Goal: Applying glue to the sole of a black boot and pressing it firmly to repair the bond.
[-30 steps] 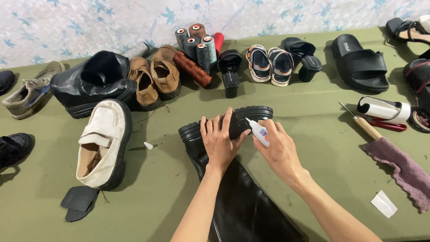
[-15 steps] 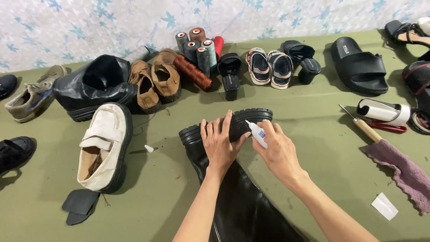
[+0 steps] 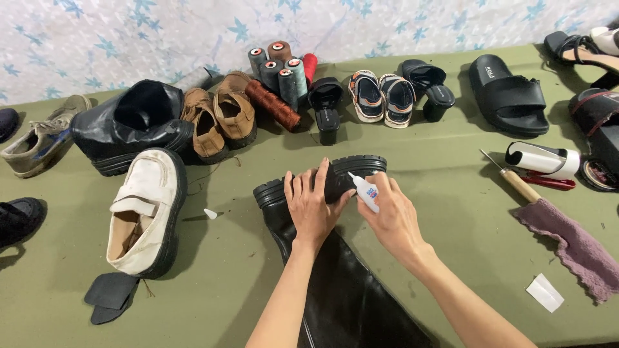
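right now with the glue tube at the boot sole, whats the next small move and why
Probably squeeze a little glue along the sole edge: the right hand has the small glue tube tipped at the black boot sole, and the left hand presses the boot flat, steadying it.

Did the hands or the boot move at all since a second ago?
Hardly. The left hand still presses flat on the black boot, and the right hand keeps its grip on the small white glue tube, nozzle at the sole. The white shoe and thread spools stayed put.
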